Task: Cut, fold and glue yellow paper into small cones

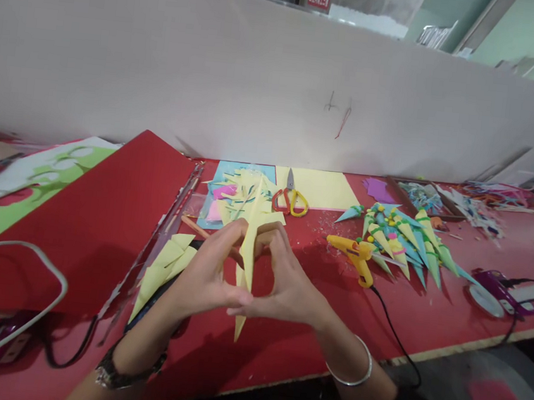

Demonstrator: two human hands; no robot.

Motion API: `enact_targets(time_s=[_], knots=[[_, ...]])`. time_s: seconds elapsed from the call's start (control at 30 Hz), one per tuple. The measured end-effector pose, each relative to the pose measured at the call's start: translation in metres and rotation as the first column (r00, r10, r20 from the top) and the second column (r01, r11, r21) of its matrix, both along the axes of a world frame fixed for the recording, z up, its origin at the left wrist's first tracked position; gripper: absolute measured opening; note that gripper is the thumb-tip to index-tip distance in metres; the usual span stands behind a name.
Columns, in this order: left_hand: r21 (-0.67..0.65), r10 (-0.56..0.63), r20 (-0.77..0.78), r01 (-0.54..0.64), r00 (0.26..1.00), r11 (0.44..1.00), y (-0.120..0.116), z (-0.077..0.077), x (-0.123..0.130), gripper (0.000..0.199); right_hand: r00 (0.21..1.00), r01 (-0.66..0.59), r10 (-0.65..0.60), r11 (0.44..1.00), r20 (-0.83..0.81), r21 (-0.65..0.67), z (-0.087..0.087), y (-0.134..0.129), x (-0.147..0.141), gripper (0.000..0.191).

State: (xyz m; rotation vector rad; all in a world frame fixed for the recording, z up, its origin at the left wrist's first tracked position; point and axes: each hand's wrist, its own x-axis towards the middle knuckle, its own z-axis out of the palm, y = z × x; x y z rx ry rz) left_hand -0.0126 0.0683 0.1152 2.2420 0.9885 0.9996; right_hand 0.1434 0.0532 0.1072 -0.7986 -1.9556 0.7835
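A folded piece of yellow paper [250,249] is held up between my two hands, above the red tabletop. My left hand [212,270] pinches it from the left, and my right hand [286,285] grips it from the right. The thumbs meet near its lower part, and its pointed end hangs below them. Behind it lies a pile of cut yellow paper pieces [244,191], with pink bits, on a light blue sheet [225,170]. More yellow paper pieces [164,269] rest beside my left forearm.
Scissors [291,196] with red and yellow handles lie by a pale yellow sheet [330,189]. A yellow glue gun [352,250] trails a black cord. Several decorated paper cones [401,236] are heaped at the right. A large red sheet [78,225] covers the left side.
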Motion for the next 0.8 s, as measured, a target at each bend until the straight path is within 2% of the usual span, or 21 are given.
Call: enact_targets(time_s=[0.1,0.23,0.4,0.6,0.8], knots=[[-0.147,-0.089,0.146,0.11,0.985,0.983,0.0,0.002,0.001,0.05,0.999,-0.044,0.044,0.998,-0.007,-0.046,0.001,0.003,0.003,0.048],[-0.176,-0.106,0.217,0.146,0.97,0.973,0.0,0.004,0.002,0.04,0.997,-0.067,0.065,0.996,-0.031,-0.058,0.001,0.005,0.003,0.049],[-0.188,-0.102,0.225,0.146,0.969,0.971,-0.002,0.001,0.0,0.045,0.998,-0.033,0.031,0.999,-0.061,-0.028,-0.003,0.007,0.0,0.056],[-0.253,-0.166,0.338,0.259,0.926,0.932,0.002,-0.005,-0.003,0.072,0.986,-0.052,0.05,0.999,-0.16,-0.006,-0.007,0.009,-0.001,0.054],[-0.266,-0.155,0.356,0.259,0.922,0.929,0.004,-0.007,-0.006,0.071,0.984,-0.091,0.09,0.996,-0.153,-0.001,-0.009,0.01,0.001,0.049]])
